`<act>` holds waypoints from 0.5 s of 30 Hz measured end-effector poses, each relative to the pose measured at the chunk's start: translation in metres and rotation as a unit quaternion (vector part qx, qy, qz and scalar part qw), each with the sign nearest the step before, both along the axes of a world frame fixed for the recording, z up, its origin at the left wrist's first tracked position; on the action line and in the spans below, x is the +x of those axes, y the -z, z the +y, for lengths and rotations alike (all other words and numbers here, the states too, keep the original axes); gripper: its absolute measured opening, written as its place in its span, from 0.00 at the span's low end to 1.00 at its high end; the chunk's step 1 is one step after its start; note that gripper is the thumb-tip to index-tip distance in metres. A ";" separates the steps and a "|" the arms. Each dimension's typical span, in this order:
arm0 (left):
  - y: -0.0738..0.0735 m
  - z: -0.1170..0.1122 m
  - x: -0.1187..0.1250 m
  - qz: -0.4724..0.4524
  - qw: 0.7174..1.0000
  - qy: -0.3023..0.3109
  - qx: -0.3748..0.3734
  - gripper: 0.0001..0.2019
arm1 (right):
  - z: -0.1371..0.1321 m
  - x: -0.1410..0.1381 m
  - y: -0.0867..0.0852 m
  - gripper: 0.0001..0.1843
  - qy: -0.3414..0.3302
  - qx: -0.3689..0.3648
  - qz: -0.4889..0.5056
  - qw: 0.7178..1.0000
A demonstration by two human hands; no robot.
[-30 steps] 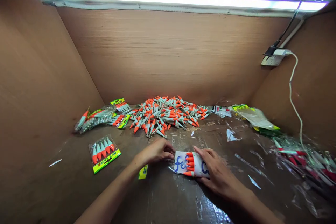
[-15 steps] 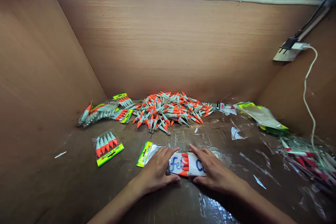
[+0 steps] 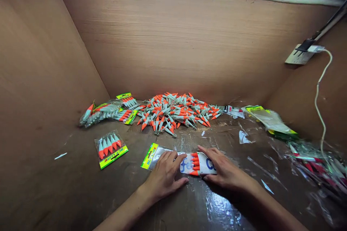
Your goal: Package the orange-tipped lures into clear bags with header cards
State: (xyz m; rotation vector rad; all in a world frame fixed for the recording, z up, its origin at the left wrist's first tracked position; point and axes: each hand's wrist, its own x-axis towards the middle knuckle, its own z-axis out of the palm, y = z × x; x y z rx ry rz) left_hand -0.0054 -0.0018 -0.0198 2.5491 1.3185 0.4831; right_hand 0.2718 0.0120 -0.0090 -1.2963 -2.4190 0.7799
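My left hand (image 3: 166, 171) grips the clear plastic bag (image 3: 160, 151) with a yellow-green BCT LURE header, fingers on top and thumb at the near edge. Several orange-tipped lures (image 3: 195, 164) lie side by side between my hands, their tips showing and their other ends hidden. White sheet material (image 3: 207, 163) with blue lettering lies beneath and around them; part of it shows through the bag on the left. My right hand (image 3: 226, 169) is closed around the right part of this sheet, thumb near and fingers far. Left of my hands lies a filled lure packet (image 3: 111, 148).
A heap of orange-and-white lures (image 3: 173, 113) sits by the back wall, with filled packets (image 3: 108, 112) to its left. Flat bags (image 3: 268, 119) and a jumble of red-and-white lures (image 3: 317, 162) are at right. A white cable (image 3: 317, 94) hangs from the socket (image 3: 300, 54).
My right hand and the lettered sheet have shifted slightly right. More of the orange tips shows between my hands. The camera view has tilted a little.
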 end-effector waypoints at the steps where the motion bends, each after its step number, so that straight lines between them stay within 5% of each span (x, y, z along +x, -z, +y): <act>1: 0.000 0.000 0.001 0.002 1.000 0.001 0.004 0.31 | 0.001 0.001 0.000 0.50 -0.003 0.001 0.004 1.000; 10: 0.000 -0.007 0.000 0.024 0.999 0.016 0.027 0.26 | 0.007 0.006 0.001 0.48 -0.034 0.011 0.032 0.999; 15: 0.003 -0.008 -0.001 0.039 0.999 0.021 0.029 0.36 | 0.005 0.006 0.001 0.48 -0.025 0.017 0.040 0.999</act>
